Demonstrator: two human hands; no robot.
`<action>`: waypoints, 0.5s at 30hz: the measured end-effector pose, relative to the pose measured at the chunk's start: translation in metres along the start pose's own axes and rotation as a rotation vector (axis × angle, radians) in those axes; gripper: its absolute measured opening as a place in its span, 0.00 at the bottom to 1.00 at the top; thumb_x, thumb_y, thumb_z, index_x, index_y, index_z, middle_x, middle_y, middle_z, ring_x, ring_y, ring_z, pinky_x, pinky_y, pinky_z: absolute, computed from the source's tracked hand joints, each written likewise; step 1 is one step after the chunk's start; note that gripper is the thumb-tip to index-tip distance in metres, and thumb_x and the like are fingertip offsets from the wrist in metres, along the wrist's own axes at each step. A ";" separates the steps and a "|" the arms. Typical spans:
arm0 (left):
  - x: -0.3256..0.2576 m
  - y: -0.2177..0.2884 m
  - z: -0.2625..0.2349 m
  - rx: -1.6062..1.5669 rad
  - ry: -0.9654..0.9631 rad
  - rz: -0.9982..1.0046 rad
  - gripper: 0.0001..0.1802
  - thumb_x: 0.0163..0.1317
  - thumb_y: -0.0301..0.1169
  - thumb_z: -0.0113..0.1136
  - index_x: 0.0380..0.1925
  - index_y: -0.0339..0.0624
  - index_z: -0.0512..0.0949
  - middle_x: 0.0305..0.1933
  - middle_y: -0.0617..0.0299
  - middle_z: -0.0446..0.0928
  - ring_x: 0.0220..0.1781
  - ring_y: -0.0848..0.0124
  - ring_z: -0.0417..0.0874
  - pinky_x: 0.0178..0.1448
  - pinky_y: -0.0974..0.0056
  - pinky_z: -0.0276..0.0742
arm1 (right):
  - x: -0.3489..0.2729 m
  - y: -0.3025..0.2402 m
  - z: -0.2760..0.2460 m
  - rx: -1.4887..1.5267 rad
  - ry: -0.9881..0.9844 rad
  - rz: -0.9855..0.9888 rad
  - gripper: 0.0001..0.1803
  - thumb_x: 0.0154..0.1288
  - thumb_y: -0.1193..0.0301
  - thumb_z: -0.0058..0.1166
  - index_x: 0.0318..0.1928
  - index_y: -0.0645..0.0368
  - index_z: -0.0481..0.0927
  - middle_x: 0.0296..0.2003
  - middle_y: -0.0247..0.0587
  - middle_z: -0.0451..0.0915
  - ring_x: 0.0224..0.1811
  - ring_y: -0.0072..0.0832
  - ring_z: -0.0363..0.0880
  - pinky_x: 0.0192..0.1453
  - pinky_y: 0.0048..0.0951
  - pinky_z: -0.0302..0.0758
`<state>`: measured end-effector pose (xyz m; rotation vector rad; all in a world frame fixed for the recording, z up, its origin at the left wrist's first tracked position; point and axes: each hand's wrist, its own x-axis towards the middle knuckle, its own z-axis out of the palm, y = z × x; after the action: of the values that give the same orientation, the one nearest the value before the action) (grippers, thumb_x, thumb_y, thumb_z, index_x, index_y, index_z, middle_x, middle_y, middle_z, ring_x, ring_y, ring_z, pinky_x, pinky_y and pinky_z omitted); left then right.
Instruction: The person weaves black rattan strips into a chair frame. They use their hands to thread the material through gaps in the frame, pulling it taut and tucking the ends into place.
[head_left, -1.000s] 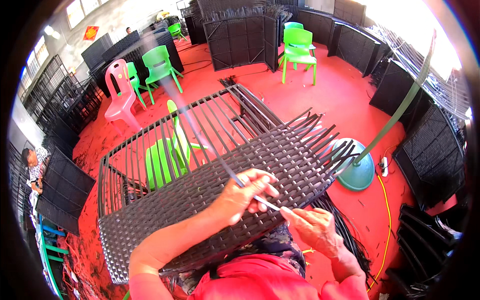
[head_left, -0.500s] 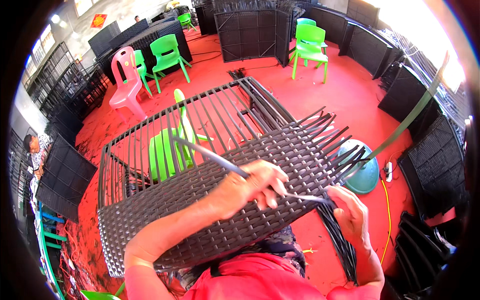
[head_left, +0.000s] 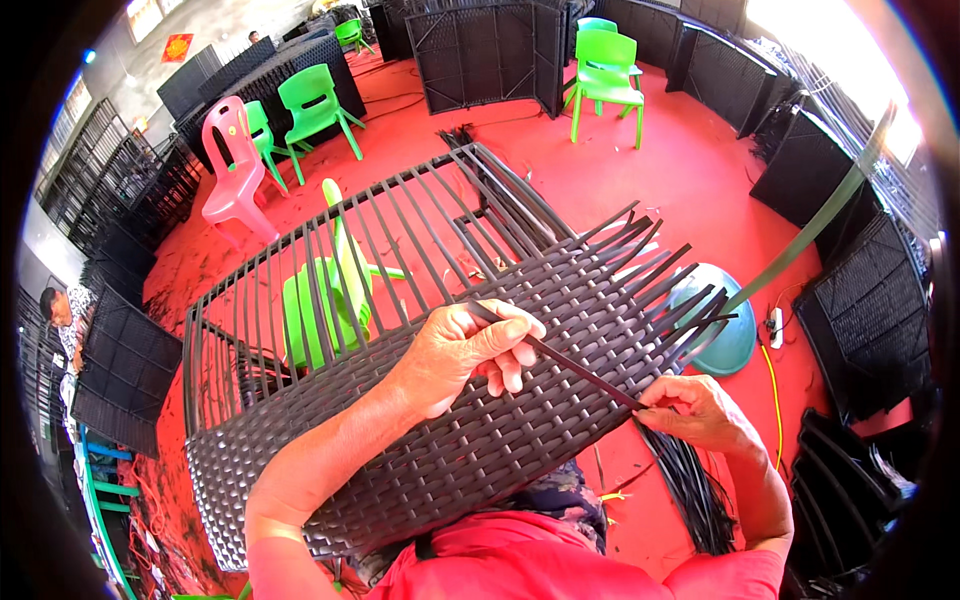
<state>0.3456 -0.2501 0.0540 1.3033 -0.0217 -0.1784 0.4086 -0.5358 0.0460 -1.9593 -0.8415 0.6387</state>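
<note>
A dark flat weaving strip (head_left: 585,372) runs taut between my two hands, above a partly woven black panel (head_left: 400,470). My left hand (head_left: 468,350) is closed round the strip's upper part, over the middle of the weave. At the strip's lower end, my right hand (head_left: 690,408) pinches it near the panel's right edge. The near part of the panel is tightly woven, and loose strip ends (head_left: 670,275) stick out at its right. Bare parallel slats (head_left: 400,215) cross the far part of the frame. Below my right hand hangs a bundle of black strips (head_left: 690,490).
Under the slats stands a green chair (head_left: 305,310). A teal round base (head_left: 725,335) with a pole is at the right, near a yellow cable (head_left: 775,410). A pink chair (head_left: 235,175) and several green chairs stand farther back. Another person (head_left: 65,315) is at far left.
The strip has been drawn straight between my hands; before, its long end pointed up left past my left hand. My left hand has moved up and left, and my right hand now pinches the end.
</note>
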 end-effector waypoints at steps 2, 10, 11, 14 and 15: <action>0.006 0.000 0.004 -0.064 0.025 -0.007 0.16 0.62 0.38 0.51 0.37 0.35 0.74 0.29 0.57 0.78 0.22 0.73 0.79 0.20 0.74 0.73 | -0.001 0.005 -0.009 -0.042 -0.024 -0.019 0.07 0.56 0.72 0.55 0.33 0.62 0.76 0.22 0.35 0.75 0.25 0.17 0.72 0.30 0.22 0.68; 0.029 -0.032 0.056 0.052 -0.125 -0.058 0.09 0.61 0.28 0.52 0.36 0.33 0.76 0.30 0.57 0.78 0.24 0.74 0.80 0.24 0.73 0.76 | 0.024 -0.006 0.003 0.432 -0.175 0.064 0.13 0.63 0.71 0.49 0.47 0.62 0.67 0.29 0.34 0.74 0.34 0.16 0.71 0.38 0.20 0.69; 0.033 -0.032 0.059 -0.014 -0.142 -0.056 0.09 0.61 0.29 0.53 0.36 0.34 0.76 0.29 0.59 0.78 0.24 0.75 0.80 0.24 0.73 0.75 | 0.027 -0.008 0.001 0.360 -0.130 0.093 0.11 0.63 0.71 0.49 0.44 0.62 0.68 0.28 0.33 0.73 0.32 0.15 0.70 0.36 0.19 0.69; 0.046 -0.028 0.049 -0.003 -0.065 -0.071 0.09 0.61 0.31 0.53 0.35 0.35 0.76 0.28 0.61 0.77 0.24 0.76 0.79 0.25 0.74 0.74 | 0.038 -0.013 -0.023 0.070 -0.060 0.129 0.05 0.63 0.72 0.48 0.33 0.61 0.73 0.20 0.27 0.73 0.23 0.13 0.69 0.26 0.18 0.67; 0.052 -0.028 0.040 0.022 -0.067 -0.068 0.09 0.61 0.32 0.53 0.34 0.36 0.76 0.27 0.62 0.77 0.24 0.76 0.79 0.26 0.74 0.74 | 0.043 -0.003 -0.038 -0.006 0.001 0.021 0.05 0.63 0.72 0.47 0.33 0.61 0.73 0.19 0.29 0.73 0.22 0.15 0.71 0.25 0.21 0.68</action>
<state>0.3885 -0.3029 0.0334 1.3204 -0.0365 -0.2805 0.4625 -0.5218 0.0621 -1.9761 -0.8247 0.6485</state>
